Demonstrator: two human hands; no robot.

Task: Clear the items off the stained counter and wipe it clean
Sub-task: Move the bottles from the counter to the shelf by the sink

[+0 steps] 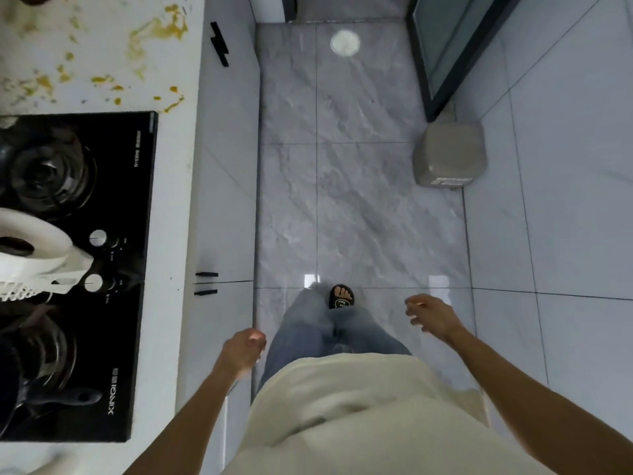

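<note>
1. On our left runs a white counter (102, 46) smeared with yellow-orange stains (161, 29); the smears spread across its far end and trail toward the front edge beside a black glass gas hob (137, 234).

2. We stand on a grey tiled floor (359, 183), looking down past a pale shirt, jeans and one sandalled foot. Neither of our hands touches the counter.

3. Our left hand (245, 351) hangs by the white cabinet front (226, 200), fingers curled loosely inward; it appears to hold nothing, though its palm is turned away from us.

4. Our right hand (431, 315) hangs over the floor, fingers relaxed and partly spread, clearly empty.

5. On the hob sits a white appliance (37, 255) with a round opening and a slotted lower edge, partly cut off by the frame. We judge it to be rigid plastic and fairly light; it is bulky, so lifting with both hands under its body looks safer than pulling at the thin slotted part.

6. At the near burner lies a dark pan (41, 382) with its handle (68, 401) pointing toward us. It looks stiff and somewhat heavy; the handle is the natural place to grip.

7. The stains look partly dried and thin, so they probably need a damp cloth and some pressure. No cloth is visible.

8. A dark object at the counter's far corner is too cropped to identify.
</note>
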